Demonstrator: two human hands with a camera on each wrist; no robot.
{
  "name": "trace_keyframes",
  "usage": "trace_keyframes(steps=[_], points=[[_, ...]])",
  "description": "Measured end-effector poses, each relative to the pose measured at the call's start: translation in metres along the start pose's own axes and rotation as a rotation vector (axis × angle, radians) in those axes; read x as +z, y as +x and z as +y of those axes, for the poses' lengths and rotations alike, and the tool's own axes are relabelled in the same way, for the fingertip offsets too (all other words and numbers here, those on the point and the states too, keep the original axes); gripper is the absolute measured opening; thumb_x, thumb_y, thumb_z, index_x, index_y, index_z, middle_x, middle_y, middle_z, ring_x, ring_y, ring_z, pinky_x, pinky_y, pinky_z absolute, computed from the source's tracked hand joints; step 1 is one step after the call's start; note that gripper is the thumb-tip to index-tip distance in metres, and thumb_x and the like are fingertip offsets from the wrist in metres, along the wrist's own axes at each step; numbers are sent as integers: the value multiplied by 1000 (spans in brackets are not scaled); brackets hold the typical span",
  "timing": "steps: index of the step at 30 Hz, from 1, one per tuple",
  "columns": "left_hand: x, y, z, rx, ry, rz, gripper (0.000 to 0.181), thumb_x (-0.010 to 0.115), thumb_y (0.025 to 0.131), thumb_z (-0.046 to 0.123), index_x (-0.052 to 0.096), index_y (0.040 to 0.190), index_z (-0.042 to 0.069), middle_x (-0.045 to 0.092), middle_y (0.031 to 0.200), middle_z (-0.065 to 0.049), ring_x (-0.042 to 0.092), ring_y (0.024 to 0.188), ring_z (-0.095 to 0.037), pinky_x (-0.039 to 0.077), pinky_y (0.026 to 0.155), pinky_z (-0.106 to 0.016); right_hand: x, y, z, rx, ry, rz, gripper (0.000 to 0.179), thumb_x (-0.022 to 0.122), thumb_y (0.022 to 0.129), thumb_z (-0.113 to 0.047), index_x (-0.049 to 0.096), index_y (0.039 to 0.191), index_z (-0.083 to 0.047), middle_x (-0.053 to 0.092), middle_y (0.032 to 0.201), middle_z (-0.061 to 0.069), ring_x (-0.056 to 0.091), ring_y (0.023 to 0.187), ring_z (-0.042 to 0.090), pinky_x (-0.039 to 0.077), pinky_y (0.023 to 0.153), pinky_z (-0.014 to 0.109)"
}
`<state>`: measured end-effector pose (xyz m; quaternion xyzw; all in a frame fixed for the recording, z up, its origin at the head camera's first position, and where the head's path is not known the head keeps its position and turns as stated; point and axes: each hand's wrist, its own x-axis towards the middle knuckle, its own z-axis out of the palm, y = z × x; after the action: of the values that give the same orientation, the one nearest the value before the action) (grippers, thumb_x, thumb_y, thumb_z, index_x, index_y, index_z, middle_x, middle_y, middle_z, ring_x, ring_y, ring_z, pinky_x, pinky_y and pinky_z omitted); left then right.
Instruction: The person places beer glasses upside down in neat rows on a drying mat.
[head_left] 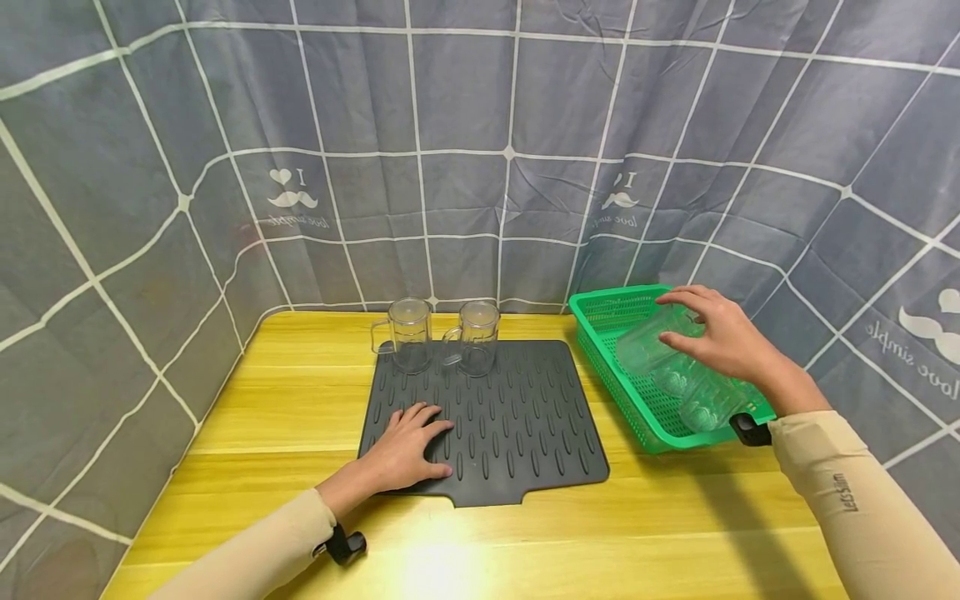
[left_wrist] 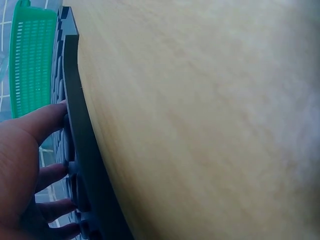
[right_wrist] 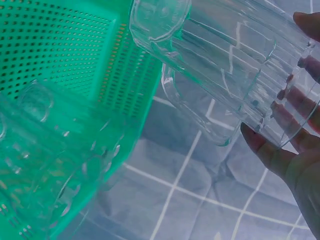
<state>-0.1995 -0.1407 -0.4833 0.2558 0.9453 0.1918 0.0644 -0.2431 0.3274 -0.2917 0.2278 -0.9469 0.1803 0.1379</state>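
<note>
My right hand [head_left: 716,337] grips a clear glass mug [right_wrist: 215,55] around its rim end, thumb on one side and fingers on the other. The mug is tilted over the green basket [head_left: 618,387], its base away from my palm and its handle hanging on the lower side. Below it, more clear glasses [right_wrist: 65,145] lie on their sides in the basket. With fingers spread, my left hand [head_left: 405,450] rests on the near left part of a black ridged mat [head_left: 517,417].
Two clear glass mugs, one at the left [head_left: 411,337] and one beside it [head_left: 478,340], stand upright on the mat's far edge, handles pointing left. A grey checked curtain [head_left: 465,192] surrounds the wooden table [head_left: 300,400] at the back and sides.
</note>
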Motion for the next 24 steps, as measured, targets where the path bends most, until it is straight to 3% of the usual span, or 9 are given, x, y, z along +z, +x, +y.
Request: trace_keyframes(steps=[10,19,24], points=[[-1,1,0,6,20,1,73,76,86,52,54,146,17,39,157,-14,28,149,-38,21,115,-68,5,8,-11,-26,60,76,49,80,87,-15,63,133,-11,56,140,14,64,105,33,53,84,50],[-3,1,2,5,34,-9,74,76,86,52,53,147,18,39,157,-14,28,148,-39,22,115,-68,16,9,-21,-26,172,94,49,79,88,-16,63,134,-14,56,139,7,58,118,24,51,86,19],[-4,1,2,9,36,-9,74,76,86,52,53,147,17,40,157,-15,29,148,-39,23,114,-68,25,9,-27,19,286,77,49,77,91,-17,61,137,-19,56,139,2,56,119,15,51,88,17]])
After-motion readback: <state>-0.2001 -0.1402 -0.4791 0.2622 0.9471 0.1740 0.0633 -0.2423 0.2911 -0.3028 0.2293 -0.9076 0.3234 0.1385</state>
